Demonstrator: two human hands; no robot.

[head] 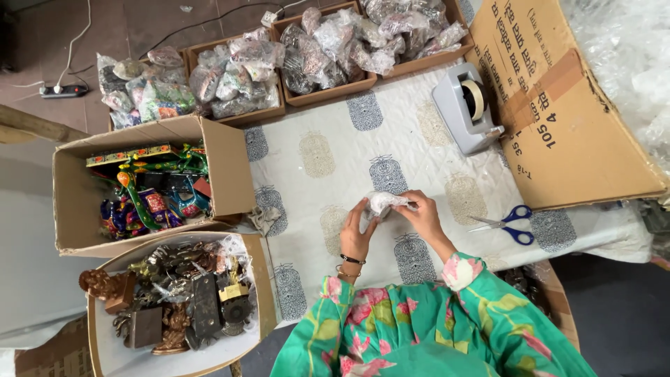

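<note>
Both my hands hold a small item wrapped in clear bubble wrap (383, 203) just above a white cloth with printed motifs (328, 150). My left hand (356, 230) grips its left side; bangles circle that wrist. From the right, my right hand (421, 213) pinches the wrap with fingers curled over the top. What lies inside the wrap is hidden. My sleeves are green with pink flowers.
Blue-handled scissors (509, 223) lie right of my hands. A grey tape dispenser (466, 107) sits beyond, beside a big flat carton (565, 105). Trays of wrapped pieces (328, 49) line the far edge. Left: a box of colourful figurines (150, 192) and a box of metal figurines (178, 300).
</note>
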